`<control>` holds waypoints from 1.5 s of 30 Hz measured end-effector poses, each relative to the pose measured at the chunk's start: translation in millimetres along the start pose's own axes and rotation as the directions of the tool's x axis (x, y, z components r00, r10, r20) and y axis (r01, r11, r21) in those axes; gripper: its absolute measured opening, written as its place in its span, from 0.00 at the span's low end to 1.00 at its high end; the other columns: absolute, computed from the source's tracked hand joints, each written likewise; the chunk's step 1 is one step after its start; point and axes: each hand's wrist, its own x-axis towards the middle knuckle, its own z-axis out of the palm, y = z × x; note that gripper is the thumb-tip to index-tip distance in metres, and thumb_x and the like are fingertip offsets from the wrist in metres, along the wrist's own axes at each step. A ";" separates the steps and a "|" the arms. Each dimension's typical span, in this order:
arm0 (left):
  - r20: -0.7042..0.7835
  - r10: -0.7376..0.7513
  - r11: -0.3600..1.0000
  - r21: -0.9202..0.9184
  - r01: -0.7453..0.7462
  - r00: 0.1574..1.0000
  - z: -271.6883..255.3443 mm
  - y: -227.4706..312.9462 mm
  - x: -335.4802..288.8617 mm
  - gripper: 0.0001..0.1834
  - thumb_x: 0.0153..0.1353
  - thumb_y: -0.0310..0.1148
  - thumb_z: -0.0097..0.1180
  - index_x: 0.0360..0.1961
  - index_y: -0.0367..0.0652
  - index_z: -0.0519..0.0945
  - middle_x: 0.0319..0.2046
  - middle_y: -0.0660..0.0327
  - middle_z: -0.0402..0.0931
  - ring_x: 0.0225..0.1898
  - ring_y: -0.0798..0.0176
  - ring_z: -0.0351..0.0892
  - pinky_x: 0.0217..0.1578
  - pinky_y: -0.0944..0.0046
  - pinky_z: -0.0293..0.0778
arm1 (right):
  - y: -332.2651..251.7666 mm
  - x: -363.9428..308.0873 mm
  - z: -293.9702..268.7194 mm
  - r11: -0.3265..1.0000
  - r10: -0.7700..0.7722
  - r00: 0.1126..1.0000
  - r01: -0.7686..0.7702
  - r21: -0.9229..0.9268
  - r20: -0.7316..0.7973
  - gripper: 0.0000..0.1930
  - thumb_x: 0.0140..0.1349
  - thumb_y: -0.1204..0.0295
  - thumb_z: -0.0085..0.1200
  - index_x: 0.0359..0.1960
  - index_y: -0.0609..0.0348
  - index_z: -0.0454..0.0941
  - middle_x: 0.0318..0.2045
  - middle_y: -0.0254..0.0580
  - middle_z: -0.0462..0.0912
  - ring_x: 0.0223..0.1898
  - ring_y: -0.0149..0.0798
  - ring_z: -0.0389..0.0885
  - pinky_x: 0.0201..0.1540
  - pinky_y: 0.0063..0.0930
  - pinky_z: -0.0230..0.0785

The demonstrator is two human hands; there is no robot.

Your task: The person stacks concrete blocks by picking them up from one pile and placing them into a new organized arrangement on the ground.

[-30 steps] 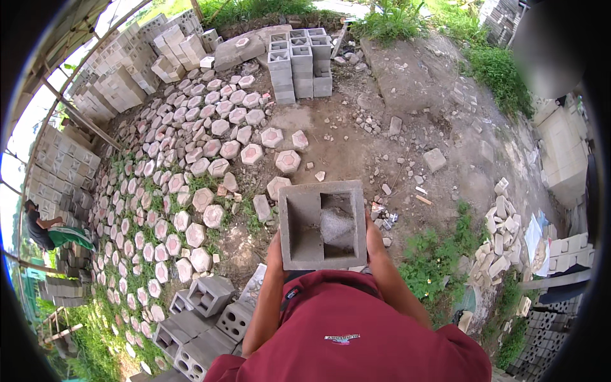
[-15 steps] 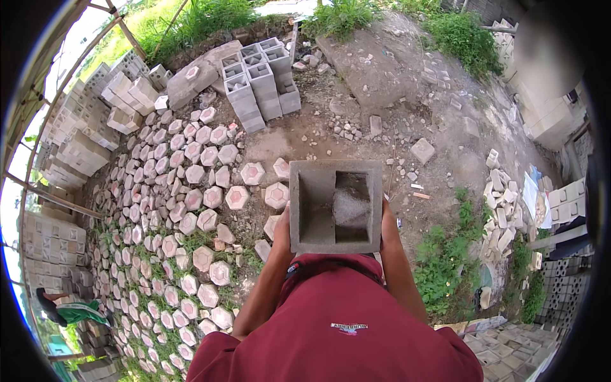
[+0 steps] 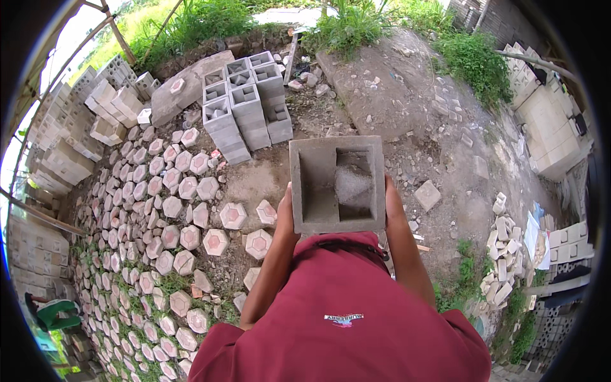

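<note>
Between my two hands is a grey concrete block (image 3: 317,184), held in front of my body with its hollow side facing up. It has a square rim and an inner shape that looks like a ledge, with a rough grey lump on the right side of the hollow. My left hand (image 3: 287,213) is pressed on the block's left side, near its lower corner. On the opposite side my right hand (image 3: 394,204) grips the block, fingers mostly hidden behind it. Ahead and to the left stands a stack of similar grey blocks (image 3: 238,121), several columns close together.
Hexagonal paving stones (image 3: 189,237) with reddish centres cover the ground at left. A large flat slab (image 3: 184,89) lies behind them. Broken blocks (image 3: 501,254) are heaped at right. Pale block stacks (image 3: 60,149) line the left edge, where a person in green (image 3: 57,313) is partly visible.
The stack of blocks and the pavers appear lower and larger as I move forward. The block stays in both hands and sits slightly higher in view.
</note>
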 end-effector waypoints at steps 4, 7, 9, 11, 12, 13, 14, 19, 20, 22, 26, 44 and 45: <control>-0.080 0.028 0.999 -0.038 -0.031 0.996 39.7 20.5 69.2 0.28 0.67 0.52 0.40 0.50 0.37 0.73 0.42 0.60 0.76 0.41 0.67 0.75 0.44 0.67 0.71 | -27.4 99.0 -0.5 0.998 0.064 0.996 -0.062 -0.024 0.067 0.31 0.65 0.46 0.40 0.57 0.60 0.69 0.50 0.40 0.75 0.48 0.36 0.75 0.51 0.29 0.67; -0.115 -0.027 0.993 -0.115 0.013 0.993 41.4 33.7 112.0 0.28 0.67 0.53 0.39 0.51 0.38 0.73 0.42 0.60 0.75 0.41 0.66 0.75 0.43 0.66 0.71 | -40.5 152.8 21.2 0.998 0.061 0.989 -0.059 -0.021 0.138 0.34 0.63 0.43 0.41 0.58 0.60 0.67 0.51 0.42 0.74 0.50 0.38 0.74 0.53 0.30 0.66; -0.157 -0.003 0.999 -0.043 -0.004 0.988 38.2 45.6 145.2 0.28 0.67 0.54 0.38 0.52 0.39 0.72 0.43 0.59 0.75 0.42 0.64 0.75 0.44 0.63 0.71 | -52.0 178.9 46.5 0.999 0.041 0.981 -0.037 -0.021 0.190 0.36 0.62 0.42 0.41 0.59 0.61 0.65 0.52 0.43 0.74 0.50 0.38 0.74 0.53 0.31 0.66; -0.202 -0.014 0.999 -0.036 0.007 0.979 32.1 53.4 185.0 0.29 0.66 0.55 0.38 0.51 0.40 0.72 0.43 0.59 0.75 0.42 0.63 0.75 0.45 0.63 0.71 | -64.8 210.9 70.3 0.991 0.127 0.976 -0.117 -0.070 0.175 0.37 0.61 0.41 0.42 0.60 0.61 0.63 0.53 0.45 0.73 0.50 0.39 0.74 0.54 0.33 0.66; -0.227 -0.021 1.000 -0.025 0.016 0.974 28.4 57.4 207.1 0.29 0.66 0.55 0.38 0.51 0.40 0.73 0.43 0.59 0.75 0.42 0.63 0.75 0.45 0.63 0.71 | -64.7 233.0 75.5 0.989 0.138 0.975 -0.127 -0.076 0.176 0.37 0.61 0.41 0.42 0.60 0.61 0.63 0.53 0.45 0.73 0.50 0.39 0.74 0.54 0.33 0.66; -0.237 -0.024 0.999 -0.030 0.017 0.971 24.1 61.6 229.0 0.29 0.66 0.55 0.38 0.51 0.40 0.73 0.43 0.59 0.75 0.42 0.63 0.75 0.45 0.63 0.71 | -62.0 256.2 78.0 0.982 0.188 0.968 -0.184 -0.039 0.166 0.35 0.61 0.43 0.45 0.59 0.62 0.65 0.51 0.45 0.74 0.49 0.38 0.75 0.52 0.33 0.68; -0.240 -0.054 0.997 -0.064 0.039 0.969 21.3 64.0 254.2 0.30 0.66 0.56 0.38 0.51 0.41 0.73 0.43 0.59 0.75 0.41 0.63 0.75 0.44 0.62 0.71 | -63.3 279.2 78.9 0.973 0.228 0.962 -0.230 -0.004 0.153 0.33 0.61 0.46 0.48 0.57 0.62 0.66 0.50 0.44 0.74 0.48 0.38 0.75 0.51 0.33 0.69; -0.260 -0.199 0.978 -0.107 0.177 0.945 -10.3 102.8 391.5 0.32 0.64 0.59 0.38 0.49 0.40 0.74 0.40 0.59 0.76 0.39 0.64 0.75 0.41 0.63 0.71 | -68.8 411.9 88.8 0.932 0.336 0.929 -0.304 -0.197 0.157 0.27 0.57 0.56 0.57 0.52 0.63 0.69 0.43 0.40 0.77 0.42 0.35 0.78 0.45 0.32 0.72; -0.264 -0.242 0.970 -0.070 0.232 0.934 -28.1 108.8 417.8 0.32 0.64 0.60 0.39 0.48 0.39 0.75 0.39 0.60 0.76 0.38 0.64 0.76 0.39 0.63 0.72 | -66.5 431.5 97.3 0.916 0.363 0.917 -0.319 -0.243 0.164 0.25 0.56 0.60 0.59 0.50 0.63 0.70 0.41 0.38 0.78 0.41 0.34 0.78 0.43 0.31 0.73; -0.268 -0.280 0.960 -0.046 0.278 0.922 -44.5 128.3 469.3 0.33 0.64 0.60 0.39 0.46 0.39 0.76 0.38 0.60 0.77 0.38 0.65 0.76 0.37 0.63 0.72 | -71.3 470.7 123.8 0.877 0.422 0.895 -0.361 -0.317 0.148 0.26 0.55 0.60 0.60 0.51 0.64 0.69 0.41 0.38 0.77 0.41 0.33 0.78 0.44 0.32 0.73; -0.322 -0.216 0.971 0.024 0.236 0.922 -52.6 153.4 542.6 0.32 0.63 0.60 0.40 0.42 0.39 0.77 0.33 0.63 0.76 0.34 0.68 0.74 0.35 0.66 0.71 | -91.3 557.2 164.7 0.750 0.559 0.825 -0.461 -0.474 0.081 0.30 0.52 0.60 0.63 0.53 0.63 0.67 0.44 0.38 0.75 0.44 0.34 0.76 0.45 0.33 0.71; -0.766 -0.289 0.957 -0.216 0.193 0.575 -110.1 117.8 743.1 0.42 0.59 0.67 0.37 0.53 0.34 0.72 0.49 0.52 0.73 0.54 0.56 0.67 0.57 0.52 0.58 | -36.7 872.2 177.5 0.400 0.854 0.520 -0.635 -0.660 0.017 0.25 0.50 0.77 0.57 0.51 0.59 0.65 0.39 0.39 0.75 0.41 0.38 0.75 0.44 0.46 0.71; -0.763 -0.381 0.922 -0.356 0.153 0.523 -108.8 105.4 747.4 0.46 0.59 0.68 0.36 0.61 0.34 0.61 0.56 0.50 0.65 0.60 0.53 0.60 0.58 0.43 0.53 | -28.2 888.4 172.5 0.391 0.856 0.517 -0.635 -0.666 0.010 0.24 0.50 0.78 0.57 0.51 0.58 0.65 0.39 0.39 0.75 0.41 0.38 0.75 0.44 0.46 0.71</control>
